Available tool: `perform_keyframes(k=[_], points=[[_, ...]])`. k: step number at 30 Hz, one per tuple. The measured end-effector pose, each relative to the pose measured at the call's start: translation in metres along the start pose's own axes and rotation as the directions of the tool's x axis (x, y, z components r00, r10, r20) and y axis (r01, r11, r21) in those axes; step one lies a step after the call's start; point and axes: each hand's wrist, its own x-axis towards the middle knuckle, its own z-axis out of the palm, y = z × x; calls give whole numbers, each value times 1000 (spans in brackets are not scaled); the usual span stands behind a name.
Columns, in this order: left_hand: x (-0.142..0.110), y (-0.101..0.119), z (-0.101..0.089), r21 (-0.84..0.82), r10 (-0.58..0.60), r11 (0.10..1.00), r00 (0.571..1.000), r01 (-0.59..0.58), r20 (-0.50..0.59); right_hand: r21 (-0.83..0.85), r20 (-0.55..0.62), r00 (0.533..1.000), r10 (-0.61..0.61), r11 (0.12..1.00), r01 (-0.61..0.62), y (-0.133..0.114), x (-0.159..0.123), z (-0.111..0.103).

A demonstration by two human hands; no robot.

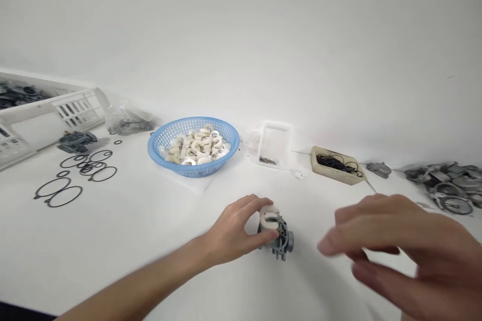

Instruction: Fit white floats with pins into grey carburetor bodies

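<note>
Grey metal body point(288, 242) sits on the white table point(181, 296), front and middle, with a white C-shaped piece point(265, 215) at its top. Left hand point(234, 228) has the piece in a narrow pinch, forefinger at the far side, thumb at the near side. Likely steadies piece and body together and leaves the other hand free. Right hand point(425, 248) is off to the right, not touching the body, fingers apart and loosely bent. It's motion-blurred; looks like it holds nothing, but I wouldn't swear to something tiny.

Left thumb and fingers hide part of the body, so seating of the piece can't be checked; right side is exposed.

Behind: blue basket point(196, 170) of similar white pieces point(203, 146), white tray point(290, 145) with thin pins point(268, 161), cream tray point(335, 174) of black loops point(339, 162). Small parts look sorted by type, handy for picking. Far right, grey metal parts point(448, 180) in a heap. Left, loose black rings point(65, 196), another metal body point(76, 141), plastic bag point(128, 119), white crate point(22, 125).
</note>
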Motion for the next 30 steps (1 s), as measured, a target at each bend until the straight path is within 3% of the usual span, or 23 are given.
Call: perform_keyframes(k=[5, 9, 13, 16, 21, 25, 30], points=[[3, 6, 3, -129, -93, 985, 984, 113, 150, -60, 71, 997, 15, 998, -11, 11, 16, -28], [3, 6, 8, -146, -155, 971, 965, 188, 210, -69, 66, 997, 44, 997, -40, 21, 17, -35], [2, 5, 11, -151, -170, 966, 958, 208, 231, -165, 155, 971, 180, 974, -154, 41, 25, -24], [2, 4, 12, -149, -182, 964, 956, 219, 231, -309, 220, 898, 381, 900, -307, 70, 39, -9], [4, 4, 11, -155, -192, 960, 952, 232, 237, -376, 147, 784, 604, 767, -520, 126, 57, 13], [4, 4, 11, -165, -216, 951, 944, 261, 250, -408, 118, 757, 642, 727, -553, 153, 58, 20], [2, 0, 14, -149, -236, 950, 945, 273, 227, -464, 95, 768, 633, 711, -528, 171, 70, 33]])
